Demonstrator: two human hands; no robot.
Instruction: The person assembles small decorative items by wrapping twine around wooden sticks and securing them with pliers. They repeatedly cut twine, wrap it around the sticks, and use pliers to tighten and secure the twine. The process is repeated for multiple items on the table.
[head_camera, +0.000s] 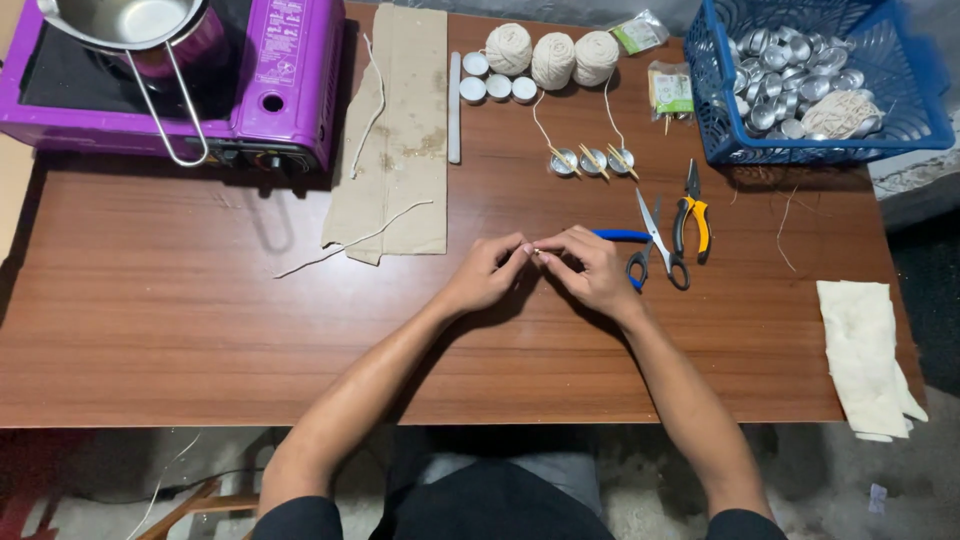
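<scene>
My left hand (488, 272) and my right hand (590, 268) meet fingertip to fingertip over the middle of the brown wooden table (200, 330). Between the fingertips they pinch a tiny pale piece with a metal glint (536, 251); I cannot tell exactly what it is. Blue-handled pliers (620, 237) lie just behind my right hand, partly hidden by it. Scissors (658, 243) and orange-handled pliers (692, 215) lie right of that hand. Three small metal cups with sticks across them (593, 161) stand farther back.
A purple portable stove (290, 70) with a steel pot (130, 20) stands back left. A cardboard sheet (400, 130) with string, white tealights (497, 85), three string balls (553, 58), a blue basket (900, 130) of metal cups and a white cloth (865, 355) surround the hands.
</scene>
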